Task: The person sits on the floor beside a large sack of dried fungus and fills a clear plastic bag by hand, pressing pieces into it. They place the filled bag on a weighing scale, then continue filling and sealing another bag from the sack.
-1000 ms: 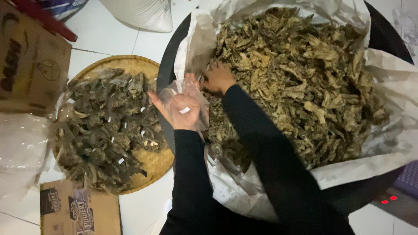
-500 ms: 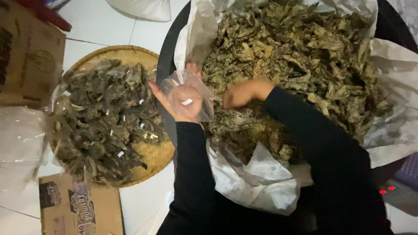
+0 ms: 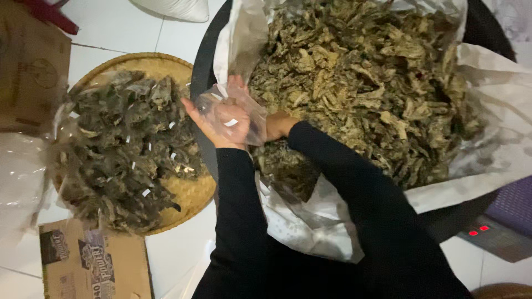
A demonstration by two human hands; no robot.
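My left hand (image 3: 213,119) is palm up, holding a small clear plastic bag (image 3: 235,113) with a little white slip inside. My right hand (image 3: 277,126) is mostly hidden behind that bag, its fingers at the bag's mouth; whether it holds dried leaves I cannot tell. Both arms wear black sleeves. To the right sits a big black tub (image 3: 202,83) lined with a white plastic sheet (image 3: 310,221) and heaped with dried brownish-green leaves (image 3: 366,83).
A round woven tray (image 3: 191,194) at left carries several clear packets of dried leaves (image 3: 119,149). Cardboard boxes lie at upper left (image 3: 30,77) and lower left (image 3: 94,260). A device with red lights (image 3: 493,235) sits at lower right on the white tiled floor.
My right hand left the leaf pile and came back to the bag held in my left hand, slipping behind it. My left hand stayed in place.
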